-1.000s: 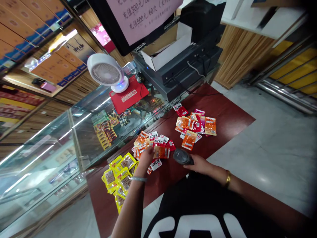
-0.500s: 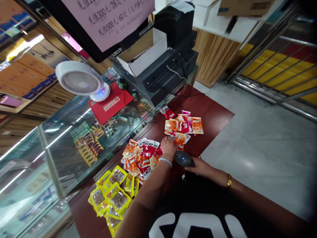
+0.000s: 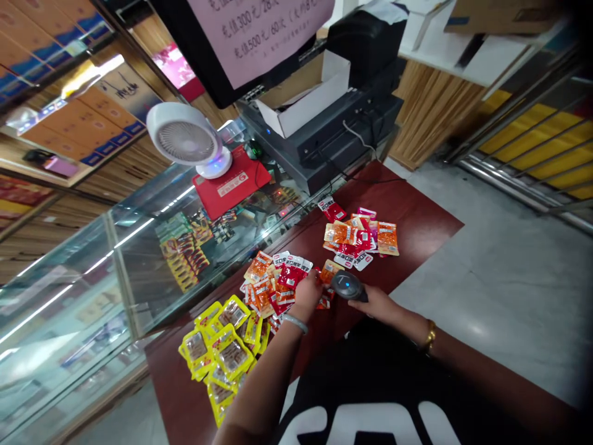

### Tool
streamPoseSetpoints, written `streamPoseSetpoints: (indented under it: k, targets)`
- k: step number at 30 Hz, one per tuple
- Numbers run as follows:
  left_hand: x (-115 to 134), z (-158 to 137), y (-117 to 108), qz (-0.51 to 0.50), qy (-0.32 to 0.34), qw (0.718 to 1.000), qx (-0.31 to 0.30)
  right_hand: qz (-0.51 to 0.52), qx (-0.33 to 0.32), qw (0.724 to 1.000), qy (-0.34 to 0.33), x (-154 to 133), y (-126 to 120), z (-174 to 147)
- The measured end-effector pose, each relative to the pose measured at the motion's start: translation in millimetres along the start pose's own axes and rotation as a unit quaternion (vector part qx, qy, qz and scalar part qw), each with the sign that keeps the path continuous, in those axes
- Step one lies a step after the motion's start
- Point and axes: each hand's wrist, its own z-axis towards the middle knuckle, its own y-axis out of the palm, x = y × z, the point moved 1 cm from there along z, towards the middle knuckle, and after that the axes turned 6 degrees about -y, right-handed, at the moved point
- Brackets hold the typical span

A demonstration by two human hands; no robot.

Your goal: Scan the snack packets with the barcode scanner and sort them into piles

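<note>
One orange packet (image 3: 330, 270) is pinched in the left hand (image 3: 307, 293) over the middle of the counter (image 3: 419, 213), and one scanner (image 3: 346, 284), its head just beside that packet, is gripped in the right hand (image 3: 377, 303). Three piles are spread along the counter: one mixed pile (image 3: 278, 285) beside the left hand, one yellow pile (image 3: 231, 356) toward the left end, one red-and-orange pile (image 3: 360, 238) toward the right end. Beyond the far edge, one fan (image 3: 185, 141) is seen.

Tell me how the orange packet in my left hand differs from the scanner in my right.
The orange packet is flat and bright; the scanner is dark and bulky. The left hand holds the packet's edge, while the right hand grips the scanner's handle. Both are held, close together.
</note>
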Motion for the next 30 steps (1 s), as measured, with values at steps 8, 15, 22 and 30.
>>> streamPoseSetpoints:
  k: [8,15,22,30]
  targets:
    - [-47,-32,-14,0.019,-0.008,0.999,0.038,-0.014,-0.058,0.997,-0.039,-30,14,12]
    - [-37,-16,-48,0.100,0.043,0.970,0.216,-0.004,-0.061,0.998,-0.032,-17,15,3]
    - [77,76,-54,0.073,0.199,0.963,0.167,0.012,-0.017,1.000,0.001,4,2,-8]
    - [99,109,-46,0.154,0.131,0.971,0.127,0.022,0.030,0.999,0.016,11,-5,-12]
